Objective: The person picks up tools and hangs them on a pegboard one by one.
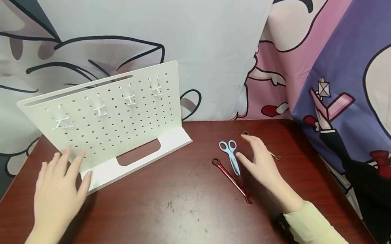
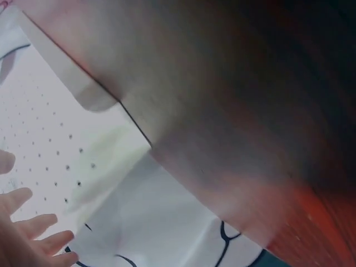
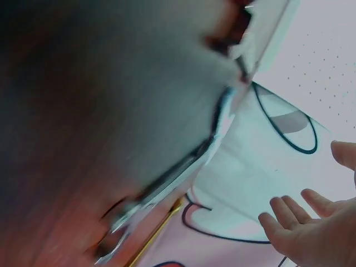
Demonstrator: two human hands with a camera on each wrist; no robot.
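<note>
Four hooks (image 1: 101, 110) on one pegboard (image 1: 120, 126), at the table's (image 1: 177, 219) back-left. Toward its right edge: one pair of scissors (image 1: 233, 162), one red wrench (image 1: 232, 179), one gold-coloured tool (image 1: 274, 154) partly blocked by the right hand (image 1: 262, 162). Left hand (image 1: 56, 188) before the pegboard. Both hands unclenched, grasping nothing. One printed curtain (image 1: 224, 55) behind.

Left hand (image 2: 23, 245) near white pegboard (image 2: 53, 147)

Glossy metal wrench (image 1: 232, 179), smooth matt pegboard (image 1: 121, 122), shiny wood-look table (image 1: 156, 229)
</note>
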